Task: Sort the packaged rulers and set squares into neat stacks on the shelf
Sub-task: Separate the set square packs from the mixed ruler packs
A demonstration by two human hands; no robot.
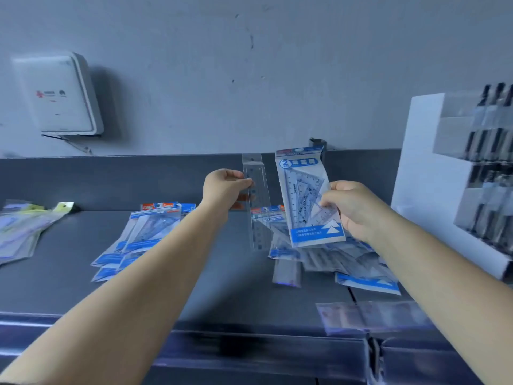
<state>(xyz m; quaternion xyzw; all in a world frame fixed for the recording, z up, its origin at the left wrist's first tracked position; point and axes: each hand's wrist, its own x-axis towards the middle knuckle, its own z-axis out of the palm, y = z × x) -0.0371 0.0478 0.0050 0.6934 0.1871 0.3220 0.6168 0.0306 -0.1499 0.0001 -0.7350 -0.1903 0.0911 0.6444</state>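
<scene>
My left hand [226, 187] pinches a clear packaged ruler [256, 201] near its top, holding it upright above the grey shelf [216, 287]. My right hand [351, 207] grips a blue-and-white set square pack [304, 195] by its right edge, also upright. Below my left arm lies a fanned stack of set square packs [138, 237]. Under the held pack sits a loose pile of set squares and rulers [333, 259], with one ruler pack [286, 273] sticking out toward me.
A white display box of black pens [458, 184] stands at the right on the shelf. Yellow-topped packets [25, 226] lie at the far left. A clear packet [372, 316] rests near the front edge. A white wall-mounted box [59, 94] hangs above left.
</scene>
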